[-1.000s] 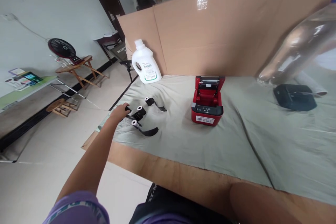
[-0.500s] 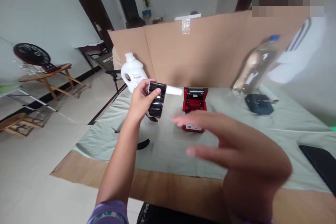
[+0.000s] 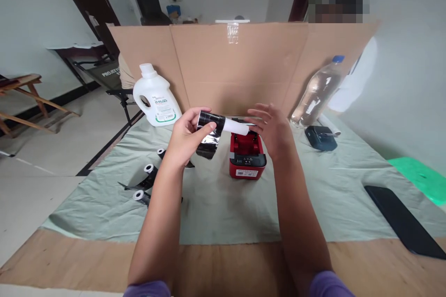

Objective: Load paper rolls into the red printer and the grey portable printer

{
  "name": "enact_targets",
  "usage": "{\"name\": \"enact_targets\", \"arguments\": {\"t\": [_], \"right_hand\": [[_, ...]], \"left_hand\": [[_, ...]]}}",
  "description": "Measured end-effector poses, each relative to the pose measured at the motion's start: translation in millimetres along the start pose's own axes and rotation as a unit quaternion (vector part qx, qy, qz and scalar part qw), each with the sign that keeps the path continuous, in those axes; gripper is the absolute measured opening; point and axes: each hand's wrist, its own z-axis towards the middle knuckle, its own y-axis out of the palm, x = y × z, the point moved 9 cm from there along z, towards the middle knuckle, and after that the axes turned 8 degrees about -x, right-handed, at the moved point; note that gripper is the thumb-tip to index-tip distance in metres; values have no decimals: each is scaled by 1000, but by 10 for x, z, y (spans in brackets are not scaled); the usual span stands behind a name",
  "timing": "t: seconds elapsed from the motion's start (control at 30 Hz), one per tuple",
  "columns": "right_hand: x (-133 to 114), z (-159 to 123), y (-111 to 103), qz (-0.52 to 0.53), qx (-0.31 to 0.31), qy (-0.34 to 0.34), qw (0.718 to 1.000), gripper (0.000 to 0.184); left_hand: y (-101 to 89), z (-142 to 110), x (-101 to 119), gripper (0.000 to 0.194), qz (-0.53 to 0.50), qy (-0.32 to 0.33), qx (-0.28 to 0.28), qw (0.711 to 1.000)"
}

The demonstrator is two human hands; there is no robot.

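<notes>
My left hand (image 3: 184, 141) is closed around a black roll (image 3: 210, 133) with a white core sticking out to the right, held up over the table. Fingers spread, my right hand (image 3: 273, 130) reaches toward the white core end, right beside it. Just below both hands stands a small red printer (image 3: 246, 160) with its lid open. Three more black rolls (image 3: 148, 181) lie on the grey-green cloth (image 3: 223, 204) to the left.
A white detergent jug (image 3: 155, 97) and a clear water bottle (image 3: 318, 90) stand at the cardboard back wall (image 3: 244, 65). A small black device (image 3: 320, 138) sits back right, a black flat slab (image 3: 404, 225) and a green object (image 3: 420, 178) at the right. A person in white stands behind the bottle.
My left hand picked a black roll off the cloth and raised it over the red printer. My right hand came up from below to the roll's white end.
</notes>
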Motion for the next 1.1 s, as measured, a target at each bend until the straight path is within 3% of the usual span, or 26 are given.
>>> {"name": "enact_targets", "arguments": {"t": [0.1,0.23,0.4,0.5,0.77,1.1], "right_hand": [[178,-10,160,81,-34,51,995,45],[404,-50,225,198,10,105,975,31],[455,-86,254,262,36,114,958,27],[410,-103,221,254,44,106,960,23],[347,-103,185,209,35,89,973,22],[263,-103,176,174,22,66,982,25]], "left_hand": [[-40,-3,16,43,-22,6,10,1000],[-48,-30,16,42,-157,-8,32,987],[171,-72,-52,25,-414,-60,36,907],[321,-79,-117,25,-491,-83,32,867],[429,-84,-236,34,-573,-95,39,813],[351,-54,-237,39,-571,-72,39,817]]}}
